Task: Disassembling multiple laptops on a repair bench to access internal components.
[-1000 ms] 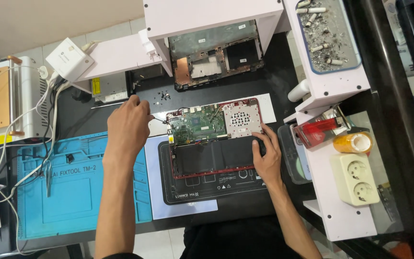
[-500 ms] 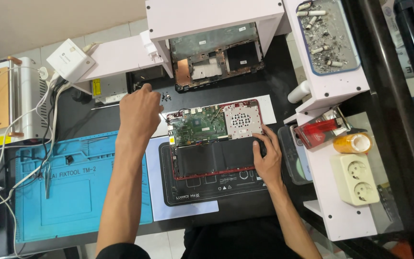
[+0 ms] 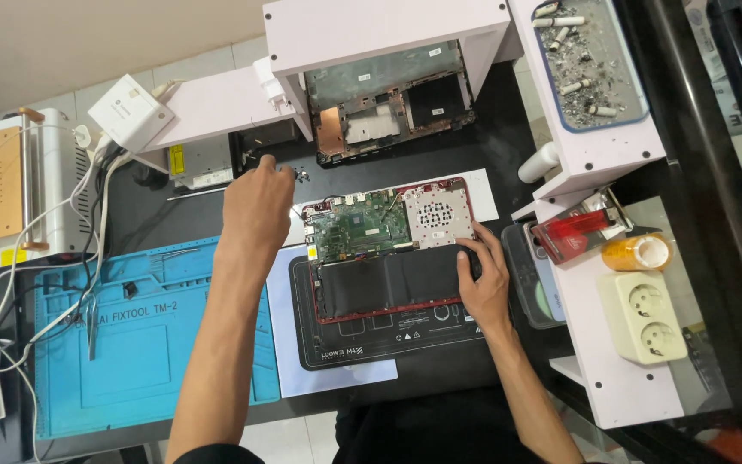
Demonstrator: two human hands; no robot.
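An opened red-edged laptop base [image 3: 388,253] lies on a dark work mat [image 3: 388,331], its green circuit board, perforated metal plate and black battery exposed. My right hand [image 3: 483,275] rests flat on the base's right edge, steadying it. My left hand [image 3: 259,202] reaches beyond the base's upper left corner, fingers pinched together over a small cluster of screws [image 3: 301,176] on the black table. Whether a screw sits between the fingertips cannot be seen.
A blue silicone repair mat [image 3: 130,335] with tweezers lies on the left. A second bare laptop shell [image 3: 388,107] sits under a white shelf at the back. On the right stand a phone, red lighter, orange tape roll, white power socket [image 3: 650,314] and an ashtray.
My left hand has moved up and away from the laptop base toward the screws at the back. My right hand has stayed on the base's right edge.
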